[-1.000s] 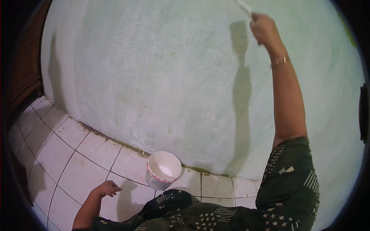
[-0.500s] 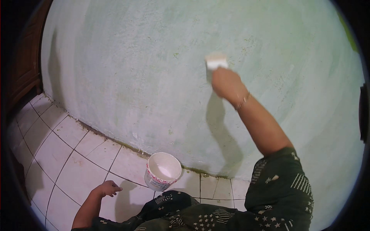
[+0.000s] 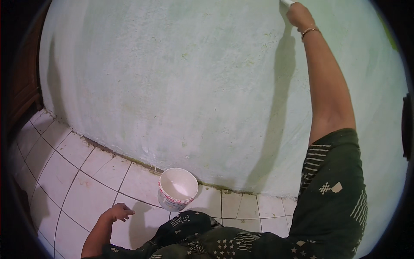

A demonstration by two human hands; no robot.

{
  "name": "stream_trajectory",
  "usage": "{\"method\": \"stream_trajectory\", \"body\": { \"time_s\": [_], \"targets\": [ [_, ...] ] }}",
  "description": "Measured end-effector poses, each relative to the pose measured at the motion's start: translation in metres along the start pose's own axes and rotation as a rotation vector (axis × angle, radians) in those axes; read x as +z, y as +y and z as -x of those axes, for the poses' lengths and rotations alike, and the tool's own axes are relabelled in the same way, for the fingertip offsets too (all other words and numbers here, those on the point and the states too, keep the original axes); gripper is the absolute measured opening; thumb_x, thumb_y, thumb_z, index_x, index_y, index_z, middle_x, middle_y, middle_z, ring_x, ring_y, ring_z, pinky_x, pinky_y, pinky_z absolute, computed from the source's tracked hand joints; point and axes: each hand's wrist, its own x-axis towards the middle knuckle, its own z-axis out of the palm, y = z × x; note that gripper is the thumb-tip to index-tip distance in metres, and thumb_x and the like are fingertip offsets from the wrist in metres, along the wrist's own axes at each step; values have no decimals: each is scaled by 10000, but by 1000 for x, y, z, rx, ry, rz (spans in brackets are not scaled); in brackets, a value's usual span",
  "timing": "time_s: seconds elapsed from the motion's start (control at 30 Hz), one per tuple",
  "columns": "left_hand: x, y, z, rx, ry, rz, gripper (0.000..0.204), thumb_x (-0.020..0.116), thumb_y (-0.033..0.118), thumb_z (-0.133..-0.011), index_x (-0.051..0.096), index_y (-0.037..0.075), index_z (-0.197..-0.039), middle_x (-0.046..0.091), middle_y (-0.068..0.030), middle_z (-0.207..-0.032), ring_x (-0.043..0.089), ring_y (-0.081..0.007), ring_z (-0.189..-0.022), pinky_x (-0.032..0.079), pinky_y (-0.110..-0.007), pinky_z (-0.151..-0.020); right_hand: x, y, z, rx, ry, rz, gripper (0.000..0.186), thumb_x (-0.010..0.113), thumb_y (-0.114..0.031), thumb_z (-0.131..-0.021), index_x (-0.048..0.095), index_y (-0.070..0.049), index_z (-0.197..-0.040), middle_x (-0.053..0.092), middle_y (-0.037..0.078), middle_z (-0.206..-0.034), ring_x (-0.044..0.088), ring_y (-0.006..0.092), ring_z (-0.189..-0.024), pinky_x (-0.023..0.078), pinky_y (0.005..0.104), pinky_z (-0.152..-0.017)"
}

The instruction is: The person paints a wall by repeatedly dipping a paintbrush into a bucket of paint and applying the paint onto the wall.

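High on the pale green wall (image 3: 194,95), my right hand (image 3: 300,16) is closed round a paintbrush. Only a short white part of the paintbrush (image 3: 286,2) shows; the rest is past the upper edge of the picture. A bracelet circles that wrist, and the arm is stretched far up. Down at the lower left, my left hand (image 3: 117,212) hangs over the tiled floor with its fingers loosely bent and apart, holding nothing. To its right stands a white bucket (image 3: 177,190) with red marks round its side and white paint inside, close to the foot of the wall.
White floor tiles (image 3: 88,185) run along the wall, with a dirty, greenish strip at the joint. A dark brown wooden piece of furniture (image 3: 23,82) stands at the far left. Something dark (image 3: 406,127) shows at the right rim. The wall has patchy, streaked paint.
My right hand has moved up and to the right with the paintbrush, the arm straightening. My left hand has stayed nearly still.
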Motion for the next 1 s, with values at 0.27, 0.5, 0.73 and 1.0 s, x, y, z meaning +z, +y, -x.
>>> {"method": "stream_trajectory", "body": {
  "time_s": [0.27, 0.5, 0.73, 1.0],
  "targets": [
    [-1, -4, 1, 9, 20, 1, 491, 683, 341, -772, 617, -107, -962, 643, -176, -859, 637, -219, -735, 541, -322, -599, 33, -68, 260, -115, -458, -48, 334, 433, -91, -829, 462, 89, -1108, 632, 228, -774, 641, 337, -675, 509, 435, -596],
    [-2, -5, 12, 27, 38, 8, 469, 685, 318, -776, 605, -112, -946, 637, -172, -849, 635, -221, -737, 540, -324, -595, 23, -38, 339, -323, -906, -288, 373, 458, -112, -805, 560, -6, -1148, 631, 206, -865, 612, 348, -852, 484, 430, -761],
    [-2, 0, 34, -11, 69, 56, 454, 633, 273, -821, 579, -140, -1000, 619, -232, -960, 645, -280, -817, 553, -363, -656, 11, 2, 169, -14, -39, -244, 440, 474, -122, -791, 526, -60, -1223, 616, 233, -929, 602, 353, -867, 468, 415, -762],
    [0, -9, 23, -44, 24, 50, 470, 653, 285, -805, 549, -123, -1013, 613, -201, -935, 636, -268, -822, 548, -349, -654, 79, -38, 315, 87, -324, -179, 590, 431, -101, -840, 235, -41, -1393, 546, 257, -892, 593, 374, -680, 493, 452, -585]
  ]
}}
